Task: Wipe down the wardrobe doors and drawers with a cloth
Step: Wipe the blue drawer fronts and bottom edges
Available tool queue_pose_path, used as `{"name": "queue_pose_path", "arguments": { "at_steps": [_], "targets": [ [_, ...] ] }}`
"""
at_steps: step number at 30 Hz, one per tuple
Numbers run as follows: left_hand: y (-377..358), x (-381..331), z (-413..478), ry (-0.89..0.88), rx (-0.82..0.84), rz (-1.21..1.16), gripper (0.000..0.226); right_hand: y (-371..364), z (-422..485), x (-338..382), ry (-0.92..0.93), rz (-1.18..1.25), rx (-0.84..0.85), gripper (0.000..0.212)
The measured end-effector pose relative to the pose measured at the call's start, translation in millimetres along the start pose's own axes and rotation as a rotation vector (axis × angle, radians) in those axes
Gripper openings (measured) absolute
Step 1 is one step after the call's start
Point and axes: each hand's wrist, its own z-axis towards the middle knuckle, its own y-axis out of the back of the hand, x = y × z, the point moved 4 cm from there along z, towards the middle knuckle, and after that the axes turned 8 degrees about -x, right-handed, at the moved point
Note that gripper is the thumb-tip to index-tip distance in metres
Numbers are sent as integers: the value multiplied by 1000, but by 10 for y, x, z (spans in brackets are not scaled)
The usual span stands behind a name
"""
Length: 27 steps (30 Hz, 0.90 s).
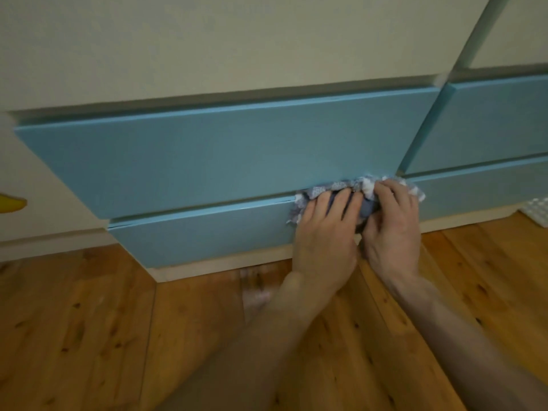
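A wardrobe with cream doors stands over two stacked light-blue drawers. The upper drawer is tall, the lower drawer is narrower. A crumpled blue-and-white patterned cloth is bunched at the right end of the gap between them. My left hand presses it against the lower drawer's top edge. My right hand grips the cloth's right part, touching the left hand.
More blue drawers continue to the right past a vertical seam. A wooden plank floor runs below the cream plinth. A yellow object shows at the left edge, and something white lies on the floor at far right.
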Motion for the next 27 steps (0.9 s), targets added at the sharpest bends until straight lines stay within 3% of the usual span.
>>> {"name": "queue_pose_path", "arguments": {
  "at_steps": [13, 23, 27],
  "targets": [
    [761, 1297, -695, -6, -33, 154, 48, -511, -473, 1305, 162, 242, 204, 31],
    [1175, 2036, -1385, 89, -56, 351, 58, -1082, -1011, 2301, 12, 483, 424, 36],
    [1125, 2129, -1565, 92, -12, 328, 59, -1221, -1138, 2232, -122, 609, 417, 12]
  ]
}}
